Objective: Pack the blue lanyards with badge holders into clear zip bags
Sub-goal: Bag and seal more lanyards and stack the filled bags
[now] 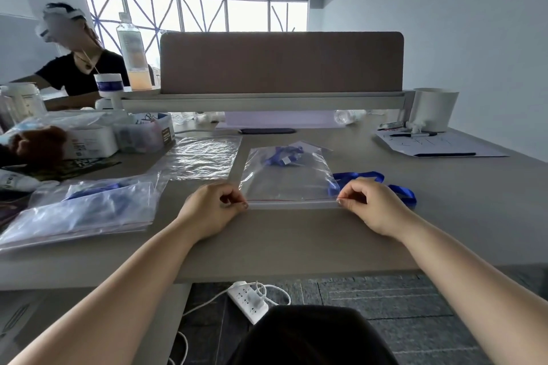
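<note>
A clear zip bag [289, 184] with a red seal line lies flat on the table in front of me. A bunched blue lanyard with a badge holder [283, 155] sits inside it near the far end. My left hand [212, 210] pinches the bag's near left corner at the zip strip. At the near right corner, my right hand [369, 206] pinches the same strip. Another blue lanyard [376, 182] lies loose on the table just right of the bag, partly behind my right hand.
Filled zip bags [83, 210] are stacked at the left. An empty bag [204, 157] lies beyond them. Boxes and bottles [89, 139] crowd the far left, where a person sits. Papers with pens [436, 144] and a white cup [434, 109] are at the right.
</note>
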The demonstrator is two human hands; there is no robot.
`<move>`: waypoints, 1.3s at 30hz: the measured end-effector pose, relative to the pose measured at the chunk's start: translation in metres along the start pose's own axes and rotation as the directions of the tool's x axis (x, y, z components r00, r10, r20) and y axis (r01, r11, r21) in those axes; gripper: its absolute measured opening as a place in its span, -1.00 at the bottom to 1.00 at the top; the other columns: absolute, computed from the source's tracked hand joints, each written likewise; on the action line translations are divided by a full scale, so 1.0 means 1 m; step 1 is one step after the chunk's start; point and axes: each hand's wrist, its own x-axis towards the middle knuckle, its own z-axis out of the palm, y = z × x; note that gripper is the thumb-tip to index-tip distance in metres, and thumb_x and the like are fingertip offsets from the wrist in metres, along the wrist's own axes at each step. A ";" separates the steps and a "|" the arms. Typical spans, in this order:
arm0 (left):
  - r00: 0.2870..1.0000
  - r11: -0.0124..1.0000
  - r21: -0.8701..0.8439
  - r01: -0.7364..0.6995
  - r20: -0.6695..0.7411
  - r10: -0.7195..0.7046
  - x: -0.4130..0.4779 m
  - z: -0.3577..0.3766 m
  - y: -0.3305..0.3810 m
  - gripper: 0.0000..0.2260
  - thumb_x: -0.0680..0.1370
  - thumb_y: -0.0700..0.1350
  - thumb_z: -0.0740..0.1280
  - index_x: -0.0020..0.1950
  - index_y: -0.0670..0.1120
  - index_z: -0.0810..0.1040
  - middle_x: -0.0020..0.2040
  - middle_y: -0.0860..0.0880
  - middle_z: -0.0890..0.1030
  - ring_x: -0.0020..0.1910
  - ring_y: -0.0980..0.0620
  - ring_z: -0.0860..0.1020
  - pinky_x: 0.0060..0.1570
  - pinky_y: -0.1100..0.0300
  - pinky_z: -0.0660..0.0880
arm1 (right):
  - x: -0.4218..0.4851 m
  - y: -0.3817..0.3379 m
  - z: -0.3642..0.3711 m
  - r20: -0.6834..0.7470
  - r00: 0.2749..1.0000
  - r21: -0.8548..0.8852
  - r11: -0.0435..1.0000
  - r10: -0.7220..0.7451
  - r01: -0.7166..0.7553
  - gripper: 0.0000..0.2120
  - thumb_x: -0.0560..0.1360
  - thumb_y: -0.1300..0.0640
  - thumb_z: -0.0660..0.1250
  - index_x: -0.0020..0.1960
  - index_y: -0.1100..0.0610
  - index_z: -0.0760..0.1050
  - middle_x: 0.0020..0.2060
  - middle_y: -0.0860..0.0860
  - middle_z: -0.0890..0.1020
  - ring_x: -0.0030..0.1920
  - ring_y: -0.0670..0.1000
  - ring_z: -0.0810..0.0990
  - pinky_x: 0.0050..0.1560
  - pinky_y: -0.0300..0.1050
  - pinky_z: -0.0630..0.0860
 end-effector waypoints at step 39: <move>0.885 0.872 0.462 -0.162 0.459 -0.079 0.166 0.077 0.005 -0.39 0.54 0.35 -0.14 0.52 0.16 -0.21 0.55 0.09 -0.21 0.53 0.03 -0.19 0.48 0.07 -0.21 | 0.181 0.047 0.058 0.435 0.872 -0.533 0.845 0.224 0.049 -0.06 0.24 -0.55 -0.35 0.51 -0.12 -0.31 0.52 -0.10 -0.23 0.52 -0.02 -0.22 0.46 0.11 -0.36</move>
